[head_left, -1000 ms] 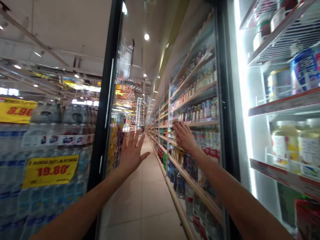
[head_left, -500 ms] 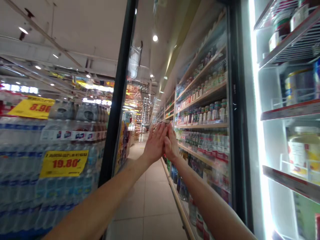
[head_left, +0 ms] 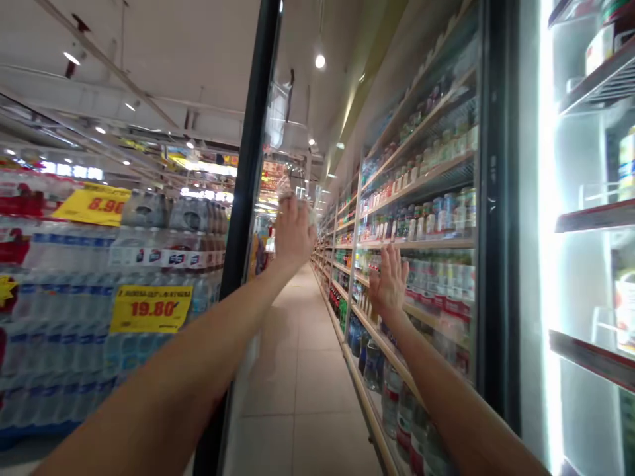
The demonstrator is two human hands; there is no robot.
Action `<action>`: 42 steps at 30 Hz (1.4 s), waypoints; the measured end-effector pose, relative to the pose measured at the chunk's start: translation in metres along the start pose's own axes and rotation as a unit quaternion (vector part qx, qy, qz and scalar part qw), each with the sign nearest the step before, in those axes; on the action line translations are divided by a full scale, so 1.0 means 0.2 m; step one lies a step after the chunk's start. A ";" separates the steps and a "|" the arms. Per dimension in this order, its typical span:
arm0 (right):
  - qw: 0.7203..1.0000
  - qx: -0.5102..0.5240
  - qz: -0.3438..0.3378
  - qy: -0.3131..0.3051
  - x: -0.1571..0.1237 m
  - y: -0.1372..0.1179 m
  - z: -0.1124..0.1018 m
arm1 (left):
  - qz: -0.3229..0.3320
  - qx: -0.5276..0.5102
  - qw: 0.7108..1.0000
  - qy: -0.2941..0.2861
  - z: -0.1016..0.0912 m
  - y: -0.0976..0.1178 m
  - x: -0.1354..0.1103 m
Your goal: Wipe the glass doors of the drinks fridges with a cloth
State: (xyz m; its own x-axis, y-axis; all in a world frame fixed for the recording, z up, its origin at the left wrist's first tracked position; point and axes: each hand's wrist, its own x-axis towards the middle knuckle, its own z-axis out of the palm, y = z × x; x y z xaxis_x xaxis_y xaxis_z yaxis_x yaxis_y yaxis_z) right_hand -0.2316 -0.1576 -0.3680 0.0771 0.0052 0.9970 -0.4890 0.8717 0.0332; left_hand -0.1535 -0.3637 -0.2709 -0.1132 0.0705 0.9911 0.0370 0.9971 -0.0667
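My left hand (head_left: 295, 230) is raised at arm's length in front of the glass cooler door (head_left: 436, 132). Its fingers point up and are blurred, and I see nothing in them. My right hand (head_left: 389, 283) is lower and to the right, with the palm forward and the fingers spread, holding nothing. It is near the glass, and I cannot tell whether it touches it. The two hands are apart. Through the glass I see a long aisle of shelves with bottled drinks (head_left: 426, 218).
The door's black frame (head_left: 248, 198) stands upright left of my left hand. Stacked packs of bottled water (head_left: 149, 264) with yellow price tags (head_left: 150, 308) fill the left. The lit cooler's shelves (head_left: 595, 215) with jars are at the far right. A tiled floor (head_left: 297, 396) runs ahead.
My hands came together palm to palm half a second ago and have parted again. The left rose up, the right dropped right. The view has swung slightly to the left.
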 end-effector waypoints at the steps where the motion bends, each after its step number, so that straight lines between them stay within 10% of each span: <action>1: 1.000 0.008 -0.002 0.001 0.00 0.00 0.00 | 0.069 -0.009 0.997 -0.021 0.02 0.06 -0.06; 6: 0.999 0.037 -0.011 0.008 0.01 0.01 0.00 | 0.407 -0.045 0.905 -0.118 0.11 0.21 -0.23; 12: 0.999 0.037 0.011 0.004 0.01 0.00 0.00 | 0.056 0.020 0.998 -0.014 0.02 -0.11 -0.04; 18: 1.000 0.012 -0.005 0.003 0.01 -0.01 0.00 | 0.347 -0.015 0.930 -0.123 -0.03 -0.21 -0.18; 24: 1.000 0.007 0.005 0.002 0.01 -0.01 0.00 | 0.046 0.025 0.999 -0.006 -0.08 -0.35 -0.13; 28: 1.000 0.022 0.009 0.000 0.01 -0.01 0.00 | 0.204 0.043 0.976 -0.058 -0.08 -0.39 -0.64; 31: 1.000 0.021 0.003 -0.003 0.01 -0.01 0.00 | 0.467 -0.018 0.875 -0.124 -0.09 -0.43 -0.96; 33: 1.000 0.017 0.005 -0.012 0.01 -0.01 0.00 | 0.468 -0.020 0.873 -0.134 -0.09 -0.43 -0.96; 38: 1.000 0.012 0.001 -0.018 0.01 0.02 -0.01 | 0.190 0.034 0.979 -0.073 -0.04 -0.37 -0.65; 42: 0.998 0.013 -0.043 -0.031 0.00 0.07 -0.03 | 0.443 -0.035 0.885 -0.142 -0.02 -0.33 -0.69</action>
State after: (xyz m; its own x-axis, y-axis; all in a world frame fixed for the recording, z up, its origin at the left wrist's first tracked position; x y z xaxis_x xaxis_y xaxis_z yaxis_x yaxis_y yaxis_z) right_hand -0.2323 -0.1424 -0.3673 0.0660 -0.1012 0.9927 -0.5056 0.8543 0.1207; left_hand -0.1354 -0.4395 -0.4026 -0.2534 0.8374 0.4844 0.2962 0.5438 -0.7852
